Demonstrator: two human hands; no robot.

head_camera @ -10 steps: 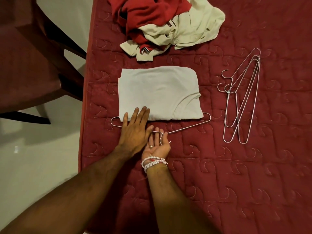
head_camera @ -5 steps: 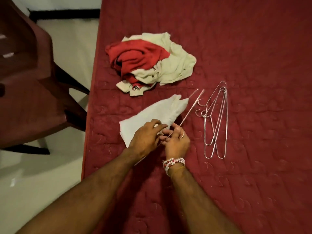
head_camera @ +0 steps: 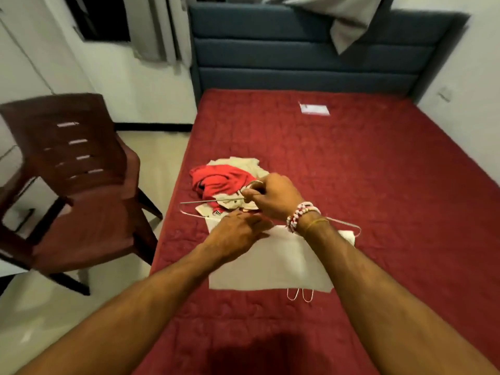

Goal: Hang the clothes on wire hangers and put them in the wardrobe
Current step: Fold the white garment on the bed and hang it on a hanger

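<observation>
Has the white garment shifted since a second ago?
Yes, rightward: the white garment now overlaps the spare wire hangers that earlier lay apart on its right.

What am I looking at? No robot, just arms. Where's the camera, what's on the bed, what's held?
No machine here: a person works with bare hands, and one wide-angle camera on their head looks forward and down, so the arms enter from below. The right hand, with bead bracelets, pinches the top of a wire hanger that has a white garment on it. The left hand is at the garment's upper edge; blur hides its grip. On the red mattress lies a pile of red and cream clothes; loops of spare hangers peek out below the garment. A brown chair stands beside the bed.
</observation>
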